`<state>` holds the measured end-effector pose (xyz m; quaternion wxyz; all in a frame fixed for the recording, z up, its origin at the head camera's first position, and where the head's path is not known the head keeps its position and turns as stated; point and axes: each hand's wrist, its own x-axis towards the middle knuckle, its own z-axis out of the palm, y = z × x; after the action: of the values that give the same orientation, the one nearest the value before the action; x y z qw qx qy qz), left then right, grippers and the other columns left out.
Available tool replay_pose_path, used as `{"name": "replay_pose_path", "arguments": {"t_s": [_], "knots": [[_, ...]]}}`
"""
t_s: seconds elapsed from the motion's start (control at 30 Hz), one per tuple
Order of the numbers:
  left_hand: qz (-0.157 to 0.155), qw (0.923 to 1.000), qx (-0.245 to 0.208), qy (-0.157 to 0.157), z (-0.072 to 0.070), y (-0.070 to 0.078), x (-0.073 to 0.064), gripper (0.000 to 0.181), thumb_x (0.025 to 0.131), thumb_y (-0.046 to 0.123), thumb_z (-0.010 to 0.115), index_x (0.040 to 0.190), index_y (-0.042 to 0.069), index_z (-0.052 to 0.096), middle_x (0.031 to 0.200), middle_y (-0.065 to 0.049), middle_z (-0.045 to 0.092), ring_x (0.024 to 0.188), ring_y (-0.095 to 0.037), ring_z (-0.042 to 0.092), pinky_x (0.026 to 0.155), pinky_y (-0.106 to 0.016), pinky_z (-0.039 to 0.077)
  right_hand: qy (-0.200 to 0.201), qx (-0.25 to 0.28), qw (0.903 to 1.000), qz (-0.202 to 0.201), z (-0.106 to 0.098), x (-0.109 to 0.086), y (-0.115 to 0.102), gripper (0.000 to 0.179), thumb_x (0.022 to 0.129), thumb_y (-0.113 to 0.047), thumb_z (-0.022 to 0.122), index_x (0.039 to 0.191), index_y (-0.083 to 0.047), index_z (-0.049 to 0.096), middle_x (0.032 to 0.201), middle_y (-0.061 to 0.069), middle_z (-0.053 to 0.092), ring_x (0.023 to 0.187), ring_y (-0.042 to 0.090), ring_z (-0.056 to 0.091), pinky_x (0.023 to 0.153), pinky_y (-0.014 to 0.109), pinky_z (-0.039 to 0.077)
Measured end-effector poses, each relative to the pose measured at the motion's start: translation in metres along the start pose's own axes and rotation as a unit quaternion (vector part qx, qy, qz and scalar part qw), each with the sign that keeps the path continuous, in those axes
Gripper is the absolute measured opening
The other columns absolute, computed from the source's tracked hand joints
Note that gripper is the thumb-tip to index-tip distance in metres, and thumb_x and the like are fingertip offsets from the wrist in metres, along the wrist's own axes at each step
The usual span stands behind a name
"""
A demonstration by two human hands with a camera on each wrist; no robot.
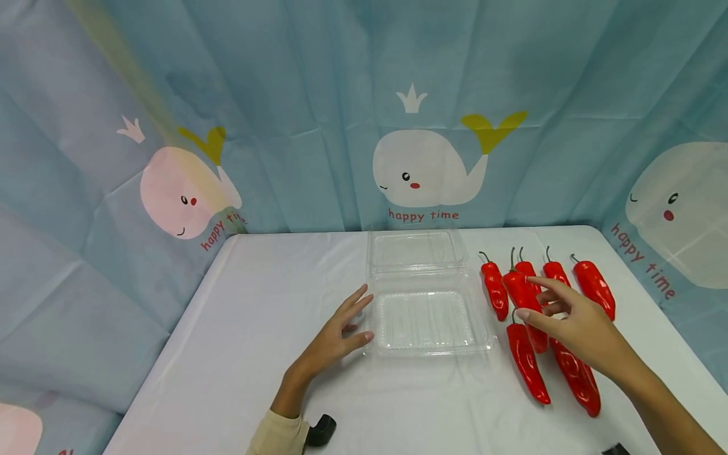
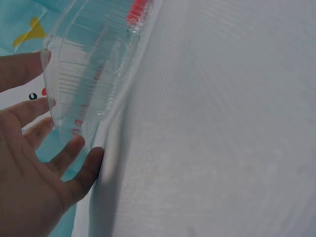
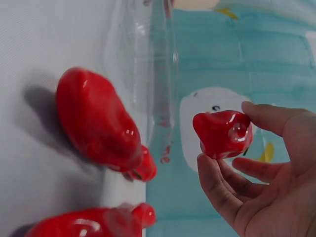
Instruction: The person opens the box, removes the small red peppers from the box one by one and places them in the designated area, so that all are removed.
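My right hand point(image 1: 582, 322) pinches a glossy red chili pepper point(image 3: 222, 131) between thumb and fingertips. In the right wrist view that pepper shows end-on, raised off the tabletop. From the head it overlaps other red peppers point(image 1: 495, 291) lying loosely on the right side, green stems pointing away. One more pepper point(image 1: 529, 366) lies in front of the raised one. My left hand point(image 1: 338, 332) has its fingers spread at the left edge of a clear plastic clamshell box point(image 1: 423, 319). The box is bare inside, its lid point(image 1: 418, 251) folded back flat behind it.
A white cloth point(image 1: 273, 297) covers the table. Blue curtains point(image 1: 318, 95) printed with whales stand along its back and both sides. A black object point(image 1: 321, 431) sits by my left wrist, and part of another point(image 1: 616, 450) shows at the bottom right edge.
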<state>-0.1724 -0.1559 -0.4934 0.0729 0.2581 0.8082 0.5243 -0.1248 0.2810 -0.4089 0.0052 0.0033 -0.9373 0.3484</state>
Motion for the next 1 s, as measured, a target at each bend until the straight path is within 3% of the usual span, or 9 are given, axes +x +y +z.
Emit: {"name": "replay_pose_path", "arguments": {"t_s": [0.17,0.5,0.77,1.0], "knots": [[0.002,1.0,-0.003,0.0,0.0,0.001,0.0,0.073,0.101,0.016,0.07,0.166,0.012,0.036,0.178,-0.003,0.016,0.159,-0.038,0.028,0.113,-0.065,0.046,0.009,0.008,0.9998,0.014,-0.005,-0.006,0.015,0.095,0.092,-0.047,0.081,0.163,-0.003,0.037,0.138,0.035,0.058,0.115,0.049,0.062,0.071,0.052,0.066],[0.005,1.0,0.003,0.002,0.0,0.001,0.001,0.072,0.101,0.014,0.069,0.166,0.01,0.037,0.178,-0.005,0.016,0.159,-0.039,0.028,0.112,-0.065,0.047,-0.007,-0.007,0.9965,0.083,-0.015,-0.012,0.047,0.097,0.096,-0.053,0.074,0.162,0.004,0.032,0.139,0.042,0.051,0.116,0.056,0.059,0.074,0.053,0.066],[-0.002,1.0,0.001,0.002,0.0,0.001,0.001,0.072,0.101,0.013,0.069,0.166,0.011,0.037,0.178,-0.003,0.016,0.16,-0.038,0.027,0.113,-0.065,0.046,0.008,0.0,0.9923,0.124,-0.015,-0.016,0.069,0.097,0.098,-0.053,0.071,0.161,0.008,0.029,0.138,0.045,0.049,0.107,0.051,0.066,0.072,0.049,0.067],[-0.004,1.0,-0.001,0.0,0.001,0.002,0.001,0.072,0.101,0.013,0.069,0.166,0.009,0.036,0.178,-0.004,0.016,0.16,-0.038,0.026,0.114,-0.065,0.045,0.004,-0.002,0.9865,0.164,-0.018,-0.022,0.089,0.097,0.099,-0.052,0.069,0.16,0.011,0.027,0.135,0.047,0.047,0.093,0.034,0.071,0.071,0.046,0.067]]}}
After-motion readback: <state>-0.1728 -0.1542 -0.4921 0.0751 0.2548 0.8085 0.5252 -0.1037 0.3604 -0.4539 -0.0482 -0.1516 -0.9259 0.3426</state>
